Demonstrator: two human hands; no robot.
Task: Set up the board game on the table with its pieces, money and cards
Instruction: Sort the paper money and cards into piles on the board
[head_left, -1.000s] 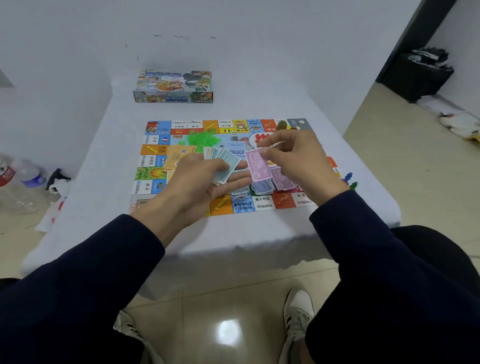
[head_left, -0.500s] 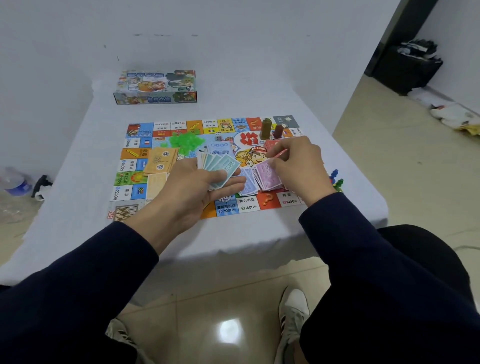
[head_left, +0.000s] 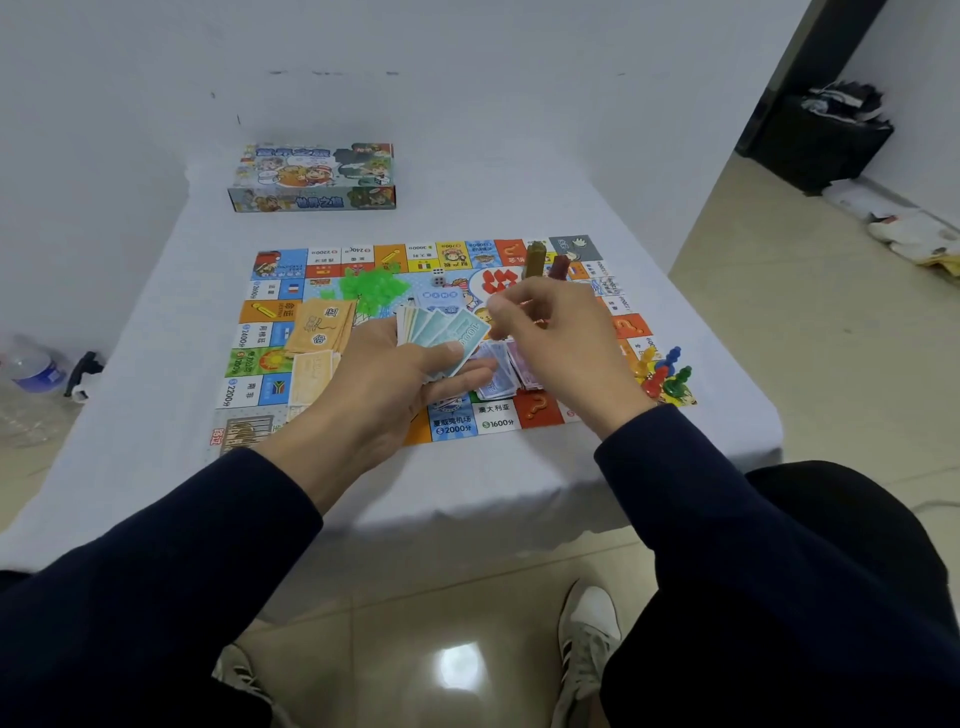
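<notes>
the game board (head_left: 363, 260) lies flat on the white-covered bench (head_left: 130, 322), nearer its front edge, with the game box (head_left: 311, 176) standing well apart at the far end. the left hand (head_left: 384, 384) hovers over the middle of the board, its fingers (head_left: 470, 376) curled under and thumb pressed on top of a fan of teal banknotes (head_left: 447, 332), gripping them firmly. the right hand (head_left: 561, 343) hangs just beside it, above the board's right half, its fingers (head_left: 506, 306) bent in toward the thumb near the edge of the teal fan; motion blur hides whether they pinch a note, so i cannot tell if they hold anything. under the two hands, purple and pink banknotes (head_left: 501, 374) lie in loose piles on the board. on the left part of the board sit orange cards (head_left: 322, 327) and, nearer, a pale yellow stack of notes (head_left: 311, 374). a heap of green plastic houses (head_left: 371, 288) rests toward the far middle, with two small dice (head_left: 438, 276) just to its right. two upright stacks of tokens, one olive stack (head_left: 534, 257) and one dark red stack (head_left: 560, 266), stand near the far right corner. four pawns (head_left: 662, 371) in yellow, blue, red and green cluster at the near right corner of the board. a plastic bottle (head_left: 31, 369) lies on the floor left of the bench, and a grey shoe (head_left: 589, 644) shows on the tiles below.
</notes>
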